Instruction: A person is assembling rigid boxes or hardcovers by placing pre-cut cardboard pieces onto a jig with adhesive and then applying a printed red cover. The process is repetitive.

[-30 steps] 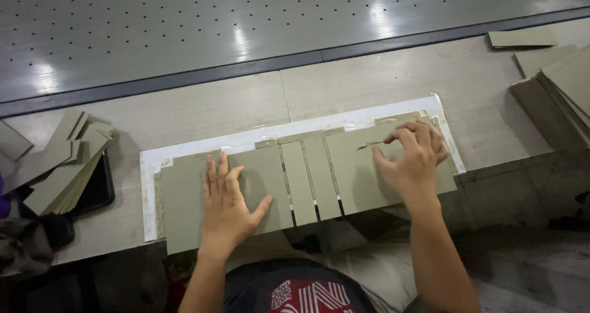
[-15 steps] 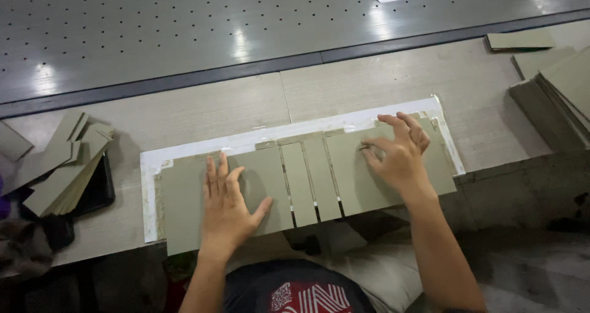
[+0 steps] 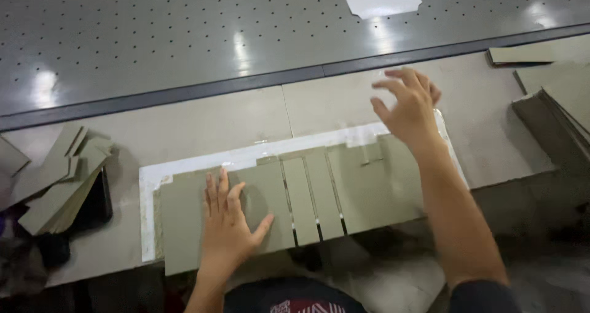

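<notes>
Four grey-green card panels (image 3: 307, 202), two wide and two narrow, lie side by side on a white sheet (image 3: 147, 196) at the near edge of the table (image 3: 203, 122); they look thin, light, stiff and apt to slide, best taken by their edges. The left hand (image 3: 228, 227) lies flat and spread on the wide left panel. The right hand (image 3: 409, 107), pressing the right panel a second ago, has lifted and hovers open above its far corner.
</notes>
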